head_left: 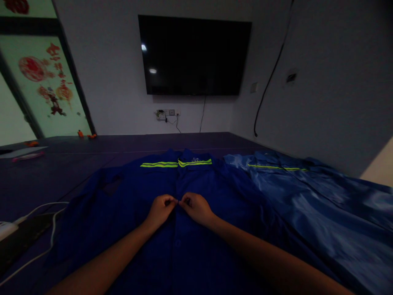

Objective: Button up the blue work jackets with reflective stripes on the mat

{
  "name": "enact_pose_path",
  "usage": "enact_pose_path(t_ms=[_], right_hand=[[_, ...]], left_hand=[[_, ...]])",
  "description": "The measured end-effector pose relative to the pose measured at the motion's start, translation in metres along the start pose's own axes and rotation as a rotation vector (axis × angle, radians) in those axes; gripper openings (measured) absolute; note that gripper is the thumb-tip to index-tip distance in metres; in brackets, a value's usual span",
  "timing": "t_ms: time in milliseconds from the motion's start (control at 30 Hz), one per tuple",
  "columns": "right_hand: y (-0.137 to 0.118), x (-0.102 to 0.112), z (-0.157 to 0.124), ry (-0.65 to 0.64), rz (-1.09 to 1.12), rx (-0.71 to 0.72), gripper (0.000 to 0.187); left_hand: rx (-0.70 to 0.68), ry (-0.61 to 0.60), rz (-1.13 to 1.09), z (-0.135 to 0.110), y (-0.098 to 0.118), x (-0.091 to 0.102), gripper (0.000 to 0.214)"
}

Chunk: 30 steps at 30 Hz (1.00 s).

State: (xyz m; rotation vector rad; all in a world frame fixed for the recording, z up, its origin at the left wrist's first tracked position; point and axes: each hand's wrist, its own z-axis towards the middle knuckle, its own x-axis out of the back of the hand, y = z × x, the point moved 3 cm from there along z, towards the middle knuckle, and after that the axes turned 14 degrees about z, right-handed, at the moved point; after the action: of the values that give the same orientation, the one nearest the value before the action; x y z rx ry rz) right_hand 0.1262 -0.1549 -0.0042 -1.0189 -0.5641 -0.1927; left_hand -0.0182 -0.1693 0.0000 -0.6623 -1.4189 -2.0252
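Observation:
A dark blue work jacket (147, 184) with yellow-green reflective strips across the chest lies spread flat in front of me, its collar pointing away. My left hand (161, 209) and my right hand (196, 208) meet over its front placket, thumbs and fingers pinched together on the cloth edge. What sits between the fingertips is too small and dark to make out clearly. Lower on the placket a button (177, 243) shows. To the right lies a second, lighter blue work jacket (294, 200), also with a reflective strip; neither hand touches it.
A white power strip (7, 229) with white cables lies at the left. Small orange toys (91, 136) rest near the glass door (49, 86). A television (195, 57) hangs on the far wall, and a black cable (270, 78) dangles down the right wall.

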Motion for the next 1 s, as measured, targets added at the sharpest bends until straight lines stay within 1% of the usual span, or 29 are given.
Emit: enact_pose_path(t_ms=[233, 533, 667, 800, 1000], right_hand=[[-0.002, -0.0013, -0.0012, 0.014, -0.068, -0.013, 0.013], [-0.0039, -0.0009, -0.0027, 0.06, -0.053, -0.041, 0.014], [-0.0031, -0.0023, -0.0021, 0.085, -0.038, -0.062, 0.015], [-0.002, -0.0019, -0.0016, 0.082, -0.013, -0.071, 0.014], [0.0029, -0.0011, 0.0005, 0.061, -0.003, -0.092, 0.012]], left_hand=[[0.01, 0.003, 0.026, -0.001, 0.002, 0.0003, 0.03], [0.01, 0.041, 0.01, -0.0012, 0.0004, 0.0001, 0.03], [-0.024, 0.074, 0.009, -0.0034, 0.0049, 0.0023, 0.027], [-0.068, 0.106, 0.04, -0.0051, 0.0076, 0.0032, 0.025], [-0.152, 0.089, 0.078, -0.0044, 0.0058, 0.0003, 0.023]])
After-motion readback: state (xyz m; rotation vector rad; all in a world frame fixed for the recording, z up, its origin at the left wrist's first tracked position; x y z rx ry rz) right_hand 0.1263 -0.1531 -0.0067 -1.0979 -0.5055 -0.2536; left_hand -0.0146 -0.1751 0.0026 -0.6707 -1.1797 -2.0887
